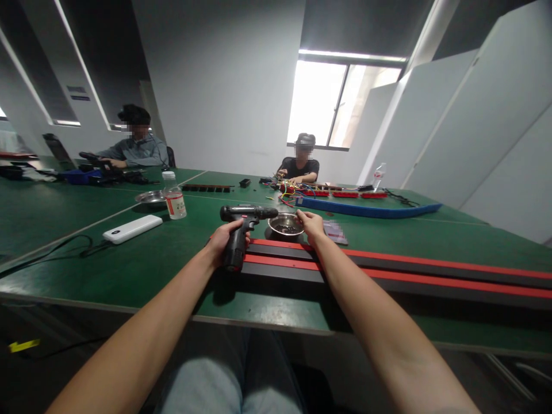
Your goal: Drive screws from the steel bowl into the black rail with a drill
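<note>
A black cordless drill [235, 214] is gripped by its handle in my left hand [225, 240], its chuck pointing to the right. My right hand [312, 224] has its thumb and fingertips pinched together close to the bit's tip; whatever is between them is too small to make out. Below the bit stands a metal bowl [272, 225] with small dark pieces inside. Two long black bars with red tops [388, 260] lie side by side under my wrists and stretch off to the right.
A white power bank [133, 229], a bottle [175, 202] and another metal bowl [149, 198] are on the left. Behind the bars lie a blue strip [366, 208], coloured wires [288, 195] and a small packet [335, 232]. Two people [142, 149] sit across the table.
</note>
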`<move>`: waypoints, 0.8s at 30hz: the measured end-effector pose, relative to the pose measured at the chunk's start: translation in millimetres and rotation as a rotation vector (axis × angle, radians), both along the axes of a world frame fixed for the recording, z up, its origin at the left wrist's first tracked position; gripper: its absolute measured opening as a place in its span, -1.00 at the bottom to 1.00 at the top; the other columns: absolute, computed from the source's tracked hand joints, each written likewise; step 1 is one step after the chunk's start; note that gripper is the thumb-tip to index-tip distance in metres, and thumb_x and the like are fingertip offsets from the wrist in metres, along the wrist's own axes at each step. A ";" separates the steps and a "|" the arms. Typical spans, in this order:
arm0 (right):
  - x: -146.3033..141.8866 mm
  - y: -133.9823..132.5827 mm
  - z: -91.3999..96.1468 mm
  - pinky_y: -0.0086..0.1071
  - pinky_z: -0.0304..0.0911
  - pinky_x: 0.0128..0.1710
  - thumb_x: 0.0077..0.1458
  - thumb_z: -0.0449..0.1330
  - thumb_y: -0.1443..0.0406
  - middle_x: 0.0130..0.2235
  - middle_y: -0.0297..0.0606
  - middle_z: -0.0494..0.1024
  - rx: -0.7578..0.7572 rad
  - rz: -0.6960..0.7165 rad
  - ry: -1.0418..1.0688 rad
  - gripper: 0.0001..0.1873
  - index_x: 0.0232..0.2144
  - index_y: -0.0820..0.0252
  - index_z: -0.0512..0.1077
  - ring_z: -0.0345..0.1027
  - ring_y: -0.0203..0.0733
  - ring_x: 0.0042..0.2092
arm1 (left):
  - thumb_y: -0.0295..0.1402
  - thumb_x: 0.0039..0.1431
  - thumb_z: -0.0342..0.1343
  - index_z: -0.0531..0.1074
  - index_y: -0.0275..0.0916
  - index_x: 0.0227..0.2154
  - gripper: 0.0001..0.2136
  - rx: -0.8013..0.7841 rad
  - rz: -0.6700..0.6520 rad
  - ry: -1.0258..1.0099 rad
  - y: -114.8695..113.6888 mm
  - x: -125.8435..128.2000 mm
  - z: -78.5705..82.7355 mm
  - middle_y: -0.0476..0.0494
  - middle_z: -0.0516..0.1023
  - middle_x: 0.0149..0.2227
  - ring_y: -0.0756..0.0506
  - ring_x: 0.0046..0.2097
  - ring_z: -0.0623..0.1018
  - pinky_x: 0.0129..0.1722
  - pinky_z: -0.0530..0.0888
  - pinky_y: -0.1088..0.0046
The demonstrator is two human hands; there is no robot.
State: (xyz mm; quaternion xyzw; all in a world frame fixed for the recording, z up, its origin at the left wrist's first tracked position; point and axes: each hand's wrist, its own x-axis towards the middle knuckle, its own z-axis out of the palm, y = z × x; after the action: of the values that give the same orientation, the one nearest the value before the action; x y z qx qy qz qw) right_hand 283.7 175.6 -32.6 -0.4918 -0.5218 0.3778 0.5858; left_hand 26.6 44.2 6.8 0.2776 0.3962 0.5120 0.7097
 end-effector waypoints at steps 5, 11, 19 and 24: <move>-3.0 -2.0 2.9 -0.41 0.28 -0.41 0.01 0.37 0.04 -0.43 -0.21 0.58 -0.052 0.026 0.063 -0.63 -0.46 0.25 0.52 0.38 -0.27 -0.45 | -0.28 0.33 0.05 0.45 -0.37 -0.33 -0.77 -0.010 -0.005 -0.023 -0.8 -1.0 1.1 -0.20 0.52 -0.51 -0.04 -0.56 0.55 -0.60 0.52 0.49; -5.9 -7.4 8.2 -0.42 0.26 -0.45 0.03 0.36 0.06 -0.48 -0.24 0.53 -0.060 0.027 0.098 -0.64 -0.51 0.24 0.48 0.32 -0.30 -0.48 | -0.28 0.36 0.02 0.45 -0.39 -0.36 -0.72 -0.033 -0.009 0.015 -5.2 0.9 6.1 -0.22 0.52 -0.53 -0.05 -0.59 0.54 -0.64 0.50 0.50; -5.6 -8.7 8.0 -0.41 0.26 -0.42 0.02 0.35 0.02 -0.47 -0.27 0.53 -0.062 0.035 0.066 -0.62 -0.50 0.22 0.46 0.35 -0.28 -0.45 | -0.25 0.36 0.03 0.47 -0.40 -0.38 -0.69 -0.021 -0.010 0.050 -6.5 -0.3 6.0 -0.25 0.53 -0.54 -0.07 -0.59 0.55 -0.64 0.50 0.49; -5.2 -6.7 6.0 -0.40 0.27 -0.39 0.02 0.34 0.01 -0.46 -0.25 0.54 -0.050 0.038 0.058 -0.61 -0.51 0.22 0.46 0.36 -0.27 -0.45 | -0.25 0.34 0.05 0.48 -0.39 -0.35 -0.72 -0.030 -0.006 0.024 -3.3 -2.2 3.2 -0.24 0.53 -0.54 -0.08 -0.58 0.56 -0.64 0.51 0.48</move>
State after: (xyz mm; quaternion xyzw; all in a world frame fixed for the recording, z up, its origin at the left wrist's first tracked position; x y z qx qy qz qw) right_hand 278.5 168.9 -26.6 -0.4850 -0.5043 0.4159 0.5810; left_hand 24.4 40.9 10.0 0.2743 0.4116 0.5006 0.7104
